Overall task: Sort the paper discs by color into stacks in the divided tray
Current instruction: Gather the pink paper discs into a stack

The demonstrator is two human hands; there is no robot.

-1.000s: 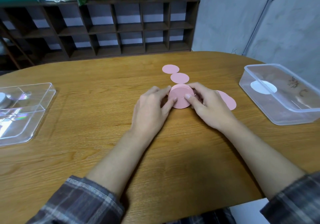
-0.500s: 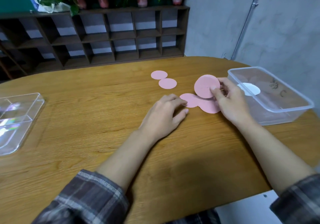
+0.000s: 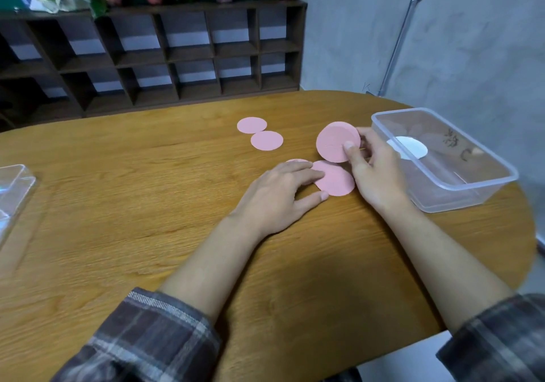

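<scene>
My right hand (image 3: 374, 169) pinches a stack of pink paper discs (image 3: 337, 141), held upright above the table next to the clear plastic box (image 3: 477, 187). My left hand (image 3: 277, 195) lies flat with its fingertips on a pink disc (image 3: 336, 179) that rests on the wood; another pink disc edge (image 3: 296, 161) peeks out from behind its fingers. Two more pink discs (image 3: 251, 125) (image 3: 267, 140) lie further back, touching each other. A white disc (image 3: 411, 147) sits inside the box. The divided tray (image 3: 14, 192) is at the far left edge.
The round wooden table (image 3: 132, 204) ends close behind the box on the right. A dark cubby shelf (image 3: 177, 54) with potted plants stands behind the table, and a grey wall (image 3: 442, 27) rises at the right.
My right hand lifted the pink stack off the table and carried it right, toward the box. My left hand let go of the stack and now rests on a loose pink disc.
</scene>
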